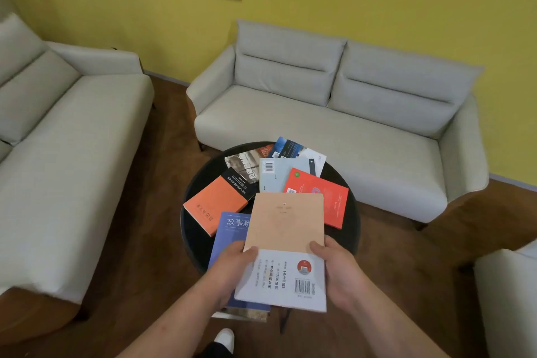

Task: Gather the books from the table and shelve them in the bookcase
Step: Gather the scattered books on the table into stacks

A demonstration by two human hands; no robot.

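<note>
Shoe [225, 338] and two forearms at the bottom of the head view, then both hands clamped on one tan-and-white book [286, 244]: left hand [235, 267] on its left edge, right hand [340, 273] on its right edge, thumbs on the cover. That book hangs over the near rim of the round black table [191, 241]. A blue book [229, 229] and a picture-cover book [241, 315] sit under it, seemingly part of the same held stack; can't tell how the lower ones are supported. Risk: smooth covers, uneven stack, so the bottom ones could slide out if the hands tilt. Both hands are busy, so nothing is free for the rest. On the table lie an orange book [215, 206], red book [322, 197], pale grey book [276, 177], photo-cover book [244, 166] and dark blue book [287, 147], overlapping; the orange one reaches the rim, so a nudge may drop it. Grey sofa [319, 125] behind, second sofa [58, 154] left, armchair [508, 299] right, boxing the table in. Bookcase not in view.
</note>
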